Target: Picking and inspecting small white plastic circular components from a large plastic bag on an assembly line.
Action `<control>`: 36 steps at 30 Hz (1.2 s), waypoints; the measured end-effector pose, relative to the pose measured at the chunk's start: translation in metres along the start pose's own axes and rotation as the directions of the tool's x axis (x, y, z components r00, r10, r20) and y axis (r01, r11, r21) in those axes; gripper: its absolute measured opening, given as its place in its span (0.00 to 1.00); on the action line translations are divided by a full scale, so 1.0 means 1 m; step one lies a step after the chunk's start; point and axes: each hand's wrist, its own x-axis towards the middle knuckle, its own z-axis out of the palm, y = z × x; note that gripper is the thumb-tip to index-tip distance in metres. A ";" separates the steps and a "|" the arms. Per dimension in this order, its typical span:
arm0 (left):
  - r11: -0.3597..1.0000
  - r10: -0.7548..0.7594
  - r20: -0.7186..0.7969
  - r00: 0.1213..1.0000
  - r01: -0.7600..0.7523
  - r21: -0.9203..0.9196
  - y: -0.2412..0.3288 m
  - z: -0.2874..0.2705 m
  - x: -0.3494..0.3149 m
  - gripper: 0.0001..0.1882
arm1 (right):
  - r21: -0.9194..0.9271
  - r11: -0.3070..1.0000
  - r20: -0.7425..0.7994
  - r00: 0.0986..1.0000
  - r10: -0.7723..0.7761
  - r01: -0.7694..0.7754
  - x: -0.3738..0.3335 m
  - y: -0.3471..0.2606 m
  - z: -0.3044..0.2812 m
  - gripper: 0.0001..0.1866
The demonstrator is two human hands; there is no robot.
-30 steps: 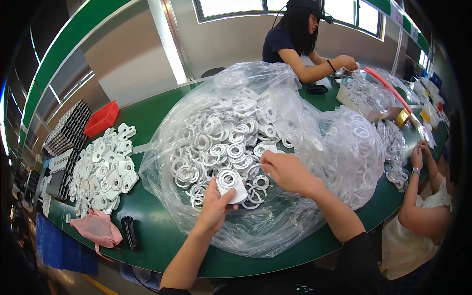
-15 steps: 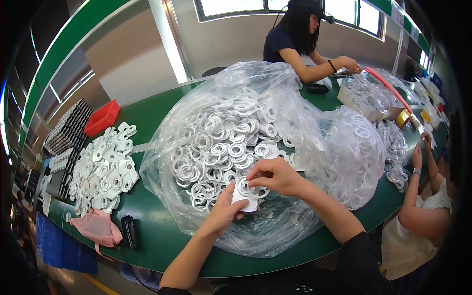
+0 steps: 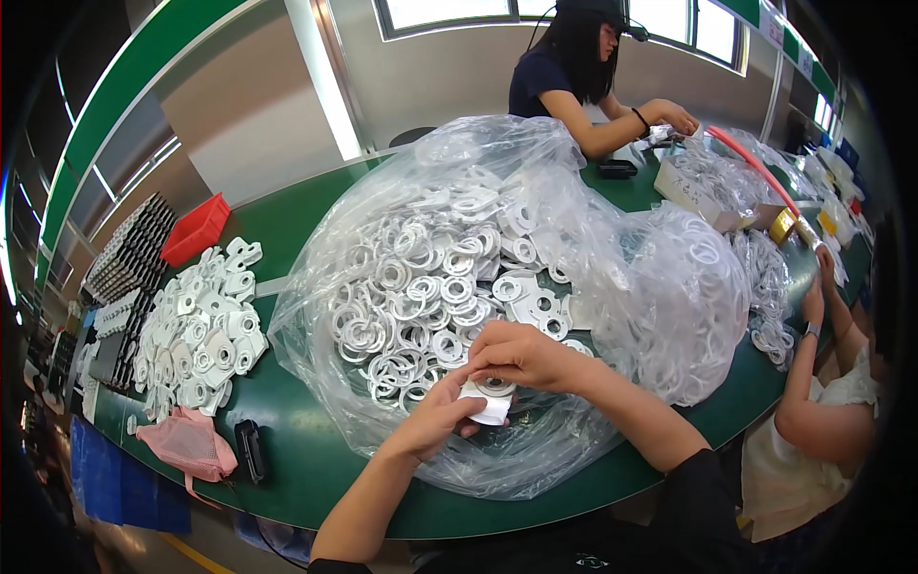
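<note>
Looks like we're mid-fit on one piece: seating or adjusting a ring at the round end of a white plate (image 3: 492, 413), judging by how both hands meet there. Left hand (image 3: 433, 418) is the holder, thumb on the plate's face, fingers pinching it from beneath. Right hand (image 3: 524, 354) comes over the top, fingers bunched close together at the round end. Can't tell whether they pinch the ring or just press on it; knuckles block our view.

Plate sits between our two hands, above the near part of the clear bag (image 3: 535, 459) spread on the green worktop (image 3: 316, 474).

Next move, our read: keep the left grip steady, press evenly round the rim, and check the ring lies flat before we let go.

How it looks: flat, white, smooth, squarish toward us, with a bright sheen on the lower face. Round opening at the far end, dark inside, partly covered by our fingers. It tilts slightly toward us. Loose white rings (image 3: 411, 311) heap just beyond it; more white plates (image 3: 196, 335) pile well apart, over on our left.
</note>
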 end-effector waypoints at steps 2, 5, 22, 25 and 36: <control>0.999 0.003 0.054 0.999 -0.001 -0.040 0.004 0.001 0.000 0.28 | 0.002 1.000 -0.001 1.000 -0.009 0.009 0.000 0.001 0.001 0.07; 0.998 0.011 0.035 0.999 -0.008 -0.070 0.004 0.004 -0.001 0.25 | 0.008 1.000 -0.040 0.999 -0.021 0.022 -0.001 0.002 0.005 0.07; 0.919 0.308 -0.064 0.949 -0.279 0.277 -0.015 -0.003 0.004 0.22 | 0.223 0.897 -0.122 0.902 0.415 -0.382 0.003 -0.011 -0.013 0.10; 0.821 0.395 -0.081 0.915 -0.312 0.479 -0.006 0.009 0.001 0.18 | 0.311 0.820 0.042 0.869 0.493 -0.480 -0.002 -0.005 -0.017 0.12; 0.591 0.566 -0.193 0.801 -0.232 0.772 -0.015 0.005 0.005 0.13 | 0.017 0.870 0.098 0.867 0.489 -0.493 0.001 -0.018 -0.005 0.10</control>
